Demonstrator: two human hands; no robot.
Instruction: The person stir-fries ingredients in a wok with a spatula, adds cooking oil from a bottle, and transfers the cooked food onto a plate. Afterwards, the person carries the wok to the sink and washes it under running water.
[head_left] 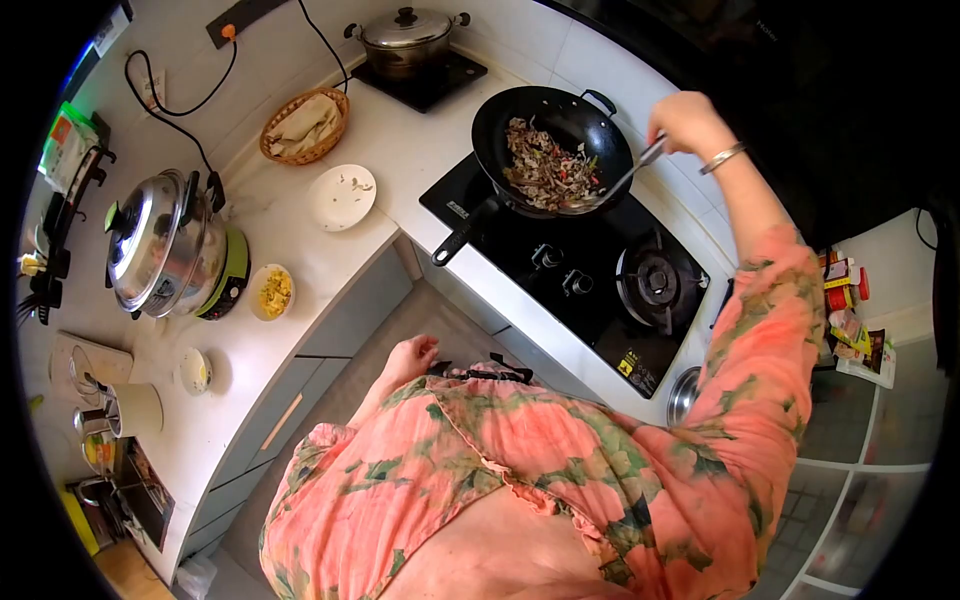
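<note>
A black wok sits on the far-left part of the black gas hob, its long handle pointing toward the front edge. Chopped meat with bits of red and green lies inside it. My right hand, a bangle at the wrist, is closed around the handle of a metal spatula at the wok's right side; the spatula's lower end reaches into the food. Low beside my body, away from the counter tops, my left hand hangs with its fingers curled and nothing visible in them.
The left counter holds a white plate, a basket, a bowl of yellow food, a small dish and a steamer. A lidded pot stands at the back. Packets lie far right.
</note>
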